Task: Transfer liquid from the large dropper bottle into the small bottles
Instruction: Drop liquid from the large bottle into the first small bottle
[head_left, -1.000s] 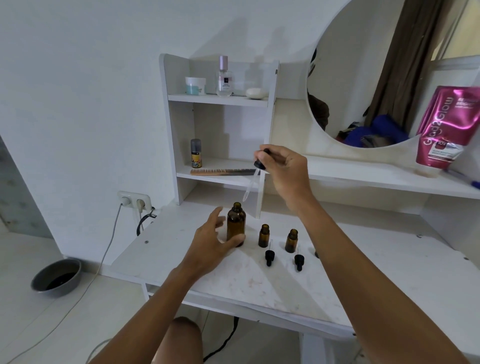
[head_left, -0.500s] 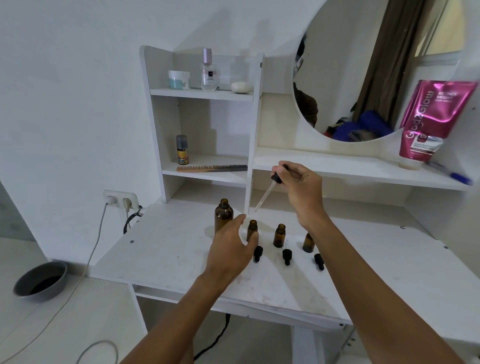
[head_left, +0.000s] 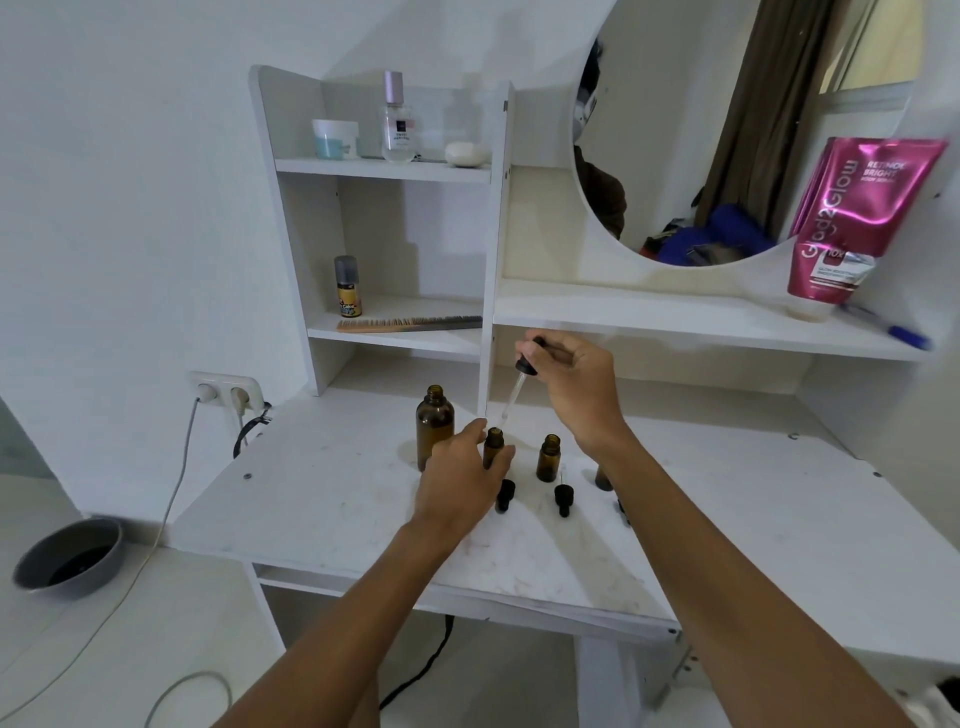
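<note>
The right arm reaches in from 5 o'clock, wrist bent, with the right hand (head_left: 576, 384) raised above the desk (head_left: 322, 493); its grip is closed tight, thumb and fingertips pinching the black bulb of the dropper (head_left: 515, 392). The dropper's long axis is tilted, bulb up toward 1 o'clock and glass tip down toward 7 o'clock, the tip just over the open mouth of the first small bottle (head_left: 493, 441); whether it touches the rim cannot be told. The left arm comes in from 7 o'clock, and the left hand (head_left: 460, 480) lies low on the desk, its grip curled loosely round that small bottle's lower body, thumb on the near side. This bottle stands upright, mouth to 12 o'clock. The large dropper bottle (head_left: 434, 421), uncapped and upright, stands just beside it at 9 o'clock. A second small bottle (head_left: 549, 457) stands at 3 o'clock, and a third (head_left: 602, 478) beyond it is mostly hidden by the right forearm. Two black dropper caps (head_left: 563, 496) lie at 6 o'clock of the small bottles.
</note>
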